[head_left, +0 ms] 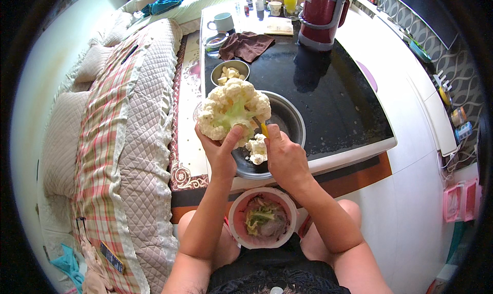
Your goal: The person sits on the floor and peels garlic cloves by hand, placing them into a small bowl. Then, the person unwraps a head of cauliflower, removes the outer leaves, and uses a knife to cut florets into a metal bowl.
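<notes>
My left hand (221,151) grips a large head of cauliflower (235,107) by its underside, with the cut stem turned up toward me. In my right hand (285,153) is a small knife with a yellow handle (264,130); its blade reaches in at the right side of the head and is mostly hidden among the florets. Below both hands stands a round metal basin (294,119) on the black tabletop. Some cut cauliflower florets (257,149) show over the basin, partly behind my right hand.
A metal bowl of peeled garlic cloves (230,74) sits behind the cauliflower. Between my knees is a pink bin (237,213) with leaf trimmings. Farther back are a brown cloth (246,45), a mug (223,21) and a large red jug (319,19). A covered sofa (146,113) runs along the left.
</notes>
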A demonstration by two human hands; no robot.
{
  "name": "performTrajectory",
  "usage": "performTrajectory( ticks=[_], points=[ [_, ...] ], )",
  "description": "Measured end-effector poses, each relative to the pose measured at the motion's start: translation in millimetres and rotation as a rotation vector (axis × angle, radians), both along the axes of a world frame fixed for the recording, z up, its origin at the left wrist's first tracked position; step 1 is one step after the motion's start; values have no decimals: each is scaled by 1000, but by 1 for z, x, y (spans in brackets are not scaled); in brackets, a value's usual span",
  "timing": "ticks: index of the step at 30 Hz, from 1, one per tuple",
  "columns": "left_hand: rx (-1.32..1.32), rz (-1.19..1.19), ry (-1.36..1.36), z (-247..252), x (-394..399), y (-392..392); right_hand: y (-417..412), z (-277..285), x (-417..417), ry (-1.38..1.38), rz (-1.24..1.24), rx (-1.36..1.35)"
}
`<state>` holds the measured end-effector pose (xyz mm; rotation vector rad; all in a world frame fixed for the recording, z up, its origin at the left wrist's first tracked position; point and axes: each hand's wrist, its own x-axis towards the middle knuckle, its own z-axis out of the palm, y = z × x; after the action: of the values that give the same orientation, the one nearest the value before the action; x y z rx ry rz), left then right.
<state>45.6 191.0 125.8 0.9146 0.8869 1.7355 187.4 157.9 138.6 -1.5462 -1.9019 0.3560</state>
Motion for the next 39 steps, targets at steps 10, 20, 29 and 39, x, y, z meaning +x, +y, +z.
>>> performTrajectory(
  ticks=[10, 20, 29, 39],
  points=[
    [-34, -16, 7, 0, 4, 1, 4, 4, 3, -11, 7, -132],
    [-108, -60, -76, 0, 8, 1, 6, -3, 1, -74, -15, -127],
    [-106, -224, -527, -17, 9, 4, 5, -7, -10, -49, -44, -125],
    [-82, -92, -261, -16, 9, 4, 8, -11, -6, -33, -19, -198]
  ],
)
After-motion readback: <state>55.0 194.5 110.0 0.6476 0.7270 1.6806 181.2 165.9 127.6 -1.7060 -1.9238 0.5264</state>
